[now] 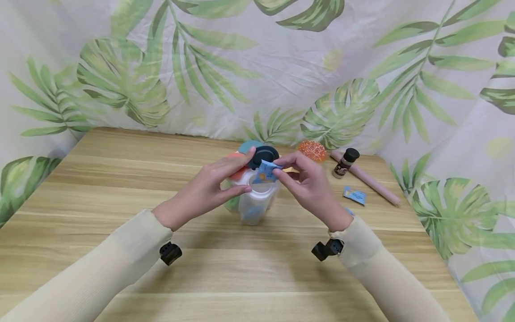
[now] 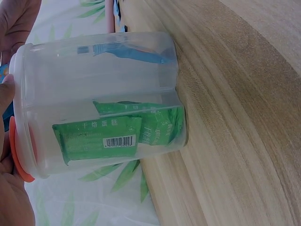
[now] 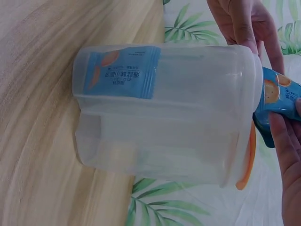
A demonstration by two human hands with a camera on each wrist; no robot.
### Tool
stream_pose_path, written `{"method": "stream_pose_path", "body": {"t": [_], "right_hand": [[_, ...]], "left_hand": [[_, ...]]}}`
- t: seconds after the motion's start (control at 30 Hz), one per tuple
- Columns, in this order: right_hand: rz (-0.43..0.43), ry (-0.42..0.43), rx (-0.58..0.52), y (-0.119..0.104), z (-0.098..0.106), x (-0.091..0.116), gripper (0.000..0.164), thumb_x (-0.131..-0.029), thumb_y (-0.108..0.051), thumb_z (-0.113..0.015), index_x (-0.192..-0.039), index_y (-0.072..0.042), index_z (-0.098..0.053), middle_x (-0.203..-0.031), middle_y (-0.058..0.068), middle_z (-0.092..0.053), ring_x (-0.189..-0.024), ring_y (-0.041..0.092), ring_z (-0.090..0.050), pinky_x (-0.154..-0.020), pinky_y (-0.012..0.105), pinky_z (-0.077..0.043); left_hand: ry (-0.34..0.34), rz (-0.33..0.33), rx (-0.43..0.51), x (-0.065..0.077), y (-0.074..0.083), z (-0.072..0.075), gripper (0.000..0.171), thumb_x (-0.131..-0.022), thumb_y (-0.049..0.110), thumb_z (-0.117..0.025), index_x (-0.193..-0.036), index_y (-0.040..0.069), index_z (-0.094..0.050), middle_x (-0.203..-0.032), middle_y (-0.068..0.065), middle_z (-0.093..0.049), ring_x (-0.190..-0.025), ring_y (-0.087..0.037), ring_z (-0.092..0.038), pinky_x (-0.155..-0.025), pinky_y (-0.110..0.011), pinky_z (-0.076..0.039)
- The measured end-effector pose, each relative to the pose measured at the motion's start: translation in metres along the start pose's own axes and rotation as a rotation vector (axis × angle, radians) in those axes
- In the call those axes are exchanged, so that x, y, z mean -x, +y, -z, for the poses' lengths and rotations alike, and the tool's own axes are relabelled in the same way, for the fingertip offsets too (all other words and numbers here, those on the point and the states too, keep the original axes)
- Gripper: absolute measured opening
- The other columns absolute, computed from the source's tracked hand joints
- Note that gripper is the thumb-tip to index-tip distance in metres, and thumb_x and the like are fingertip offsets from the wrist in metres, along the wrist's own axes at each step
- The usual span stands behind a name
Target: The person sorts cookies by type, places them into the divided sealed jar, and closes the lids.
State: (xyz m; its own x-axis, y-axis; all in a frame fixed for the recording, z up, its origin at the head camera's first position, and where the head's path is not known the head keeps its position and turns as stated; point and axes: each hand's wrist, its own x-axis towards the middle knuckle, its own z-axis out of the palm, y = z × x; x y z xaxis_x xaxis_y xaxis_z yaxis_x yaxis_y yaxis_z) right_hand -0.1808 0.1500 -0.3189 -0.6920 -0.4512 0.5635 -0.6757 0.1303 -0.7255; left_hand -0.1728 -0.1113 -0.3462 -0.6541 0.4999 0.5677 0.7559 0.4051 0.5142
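Note:
A clear plastic container (image 1: pixel 252 211) with compartments and coloured flip lids stands upright on the table. My left hand (image 1: pixel 207 185) rests at its top, fingers along the raised dark lid (image 1: pixel 265 155) and thumb at the white rim. Thumb and fingers of my right hand (image 1: pixel 307 183) pinch a blue snack packet (image 1: pixel 265 172) right at that compartment's opening, its lower end overlapping the hole. Through the wall, the right wrist view shows another blue packet (image 3: pixel 123 72) in one compartment. Green packets (image 2: pixel 101 141) fill another compartment in the left wrist view.
Right of the container, a blue packet (image 1: pixel 354 196) lies on the wooden table (image 1: pixel 120 188), with part of another showing beside my right wrist. Behind are a black-capped jar (image 1: pixel 344 165), a pink rod (image 1: pixel 376 184) and a speckled orange round thing (image 1: pixel 312 150). A leaf-print cloth (image 1: pixel 281 67) hangs at the back.

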Motion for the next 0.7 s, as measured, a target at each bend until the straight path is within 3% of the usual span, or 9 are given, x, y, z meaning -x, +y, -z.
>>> {"method": "stream_pose_path", "body": {"t": [0.13, 0.43, 0.7], "right_hand": [[0.008, -0.014, 0.016, 0.0016, -0.0057, 0.0004, 0.013, -0.097, 0.003, -0.069, -0.11, 0.006, -0.067, -0.108, 0.02, -0.07, -0.098, 0.013, -0.072, -0.083, 0.026, -0.065], [0.063, -0.046, 0.182, 0.0046, -0.0087, 0.0012, 0.016, -0.096, 0.005, -0.07, -0.112, 0.0, -0.069, -0.107, 0.013, -0.072, -0.098, 0.019, -0.072, -0.083, 0.03, -0.066], [0.167, -0.117, 0.289, 0.0054, -0.0045, 0.0028, 0.024, -0.096, 0.003, -0.072, -0.118, -0.005, -0.073, -0.112, 0.009, -0.074, -0.101, 0.018, -0.073, -0.086, 0.027, -0.064]], "left_hand": [[0.005, 0.0, 0.001, 0.001, 0.0006, 0.0007, 0.085, -0.09, 0.013, -0.083, -0.163, 0.013, -0.039, -0.139, -0.009, -0.066, -0.12, -0.019, -0.064, -0.108, -0.041, -0.053], [-0.008, 0.01, -0.003, 0.0016, 0.0021, 0.002, 0.084, -0.092, 0.014, -0.082, -0.163, 0.013, -0.038, -0.14, -0.007, -0.066, -0.123, -0.018, -0.063, -0.11, -0.04, -0.052], [-0.007, 0.001, -0.001, 0.0007, 0.0011, 0.0015, 0.084, -0.092, 0.013, -0.082, -0.163, 0.013, -0.038, -0.14, -0.007, -0.065, -0.124, -0.019, -0.062, -0.108, -0.04, -0.052]]}}
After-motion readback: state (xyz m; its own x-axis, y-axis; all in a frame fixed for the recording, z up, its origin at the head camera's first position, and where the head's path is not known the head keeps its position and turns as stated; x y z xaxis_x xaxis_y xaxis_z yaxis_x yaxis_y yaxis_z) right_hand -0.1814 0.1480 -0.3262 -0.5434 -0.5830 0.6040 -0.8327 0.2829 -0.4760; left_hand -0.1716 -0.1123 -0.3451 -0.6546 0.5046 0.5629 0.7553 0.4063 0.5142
